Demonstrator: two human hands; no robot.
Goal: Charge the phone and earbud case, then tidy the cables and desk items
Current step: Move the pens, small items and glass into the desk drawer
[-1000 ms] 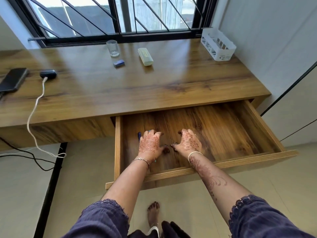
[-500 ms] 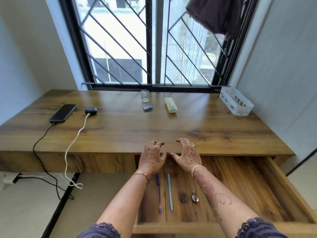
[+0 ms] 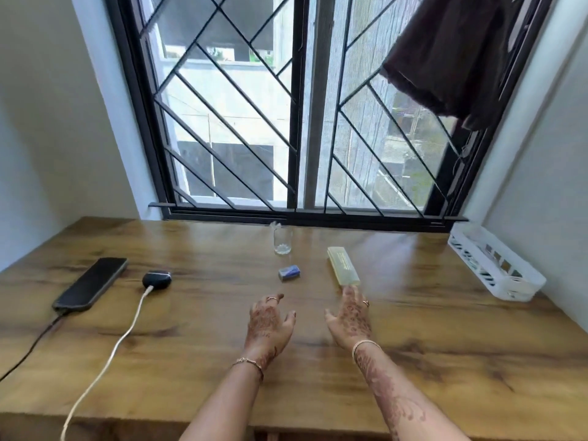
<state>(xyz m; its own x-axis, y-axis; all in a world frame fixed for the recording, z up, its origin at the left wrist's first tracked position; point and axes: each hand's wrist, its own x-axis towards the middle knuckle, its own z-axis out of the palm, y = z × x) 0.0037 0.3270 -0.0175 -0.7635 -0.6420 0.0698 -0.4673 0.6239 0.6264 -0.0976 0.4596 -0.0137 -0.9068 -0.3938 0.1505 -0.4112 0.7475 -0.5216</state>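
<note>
Only the head view here, so that's what I'm going off. Both hands are hovering empty over the desk [image 3: 445,361], fingers spread apart and gripping nothing. The right hand [image 3: 350,316] is reaching forward, and its fingertips [image 3: 346,289] are sitting right at the near end of the pale yellow case [image 3: 343,265] (can't tell if it's touching yet or just short). The left hand [image 3: 270,319] is floating just beside it, with the small blue eraser-looking block [image 3: 289,272] a bit ahead of its fingers and the empty glass [image 3: 282,242] further ahead still.

Well off to the left of both hands, the phone [image 3: 90,284] is lying flat with a dark cable [image 3: 28,351] running from it, and the earbud case [image 3: 156,279] is sitting next to it on a white cable [image 3: 111,351]. So I'm guessing charging is sorted and it's tidying time, probably into the white basket [image 3: 496,268] far off to the right.

Risks: a hasty reach past the block could be tipping that glass. And both cables are trailing off the front edge, so a snagged sleeve could be yanking the devices off.
</note>
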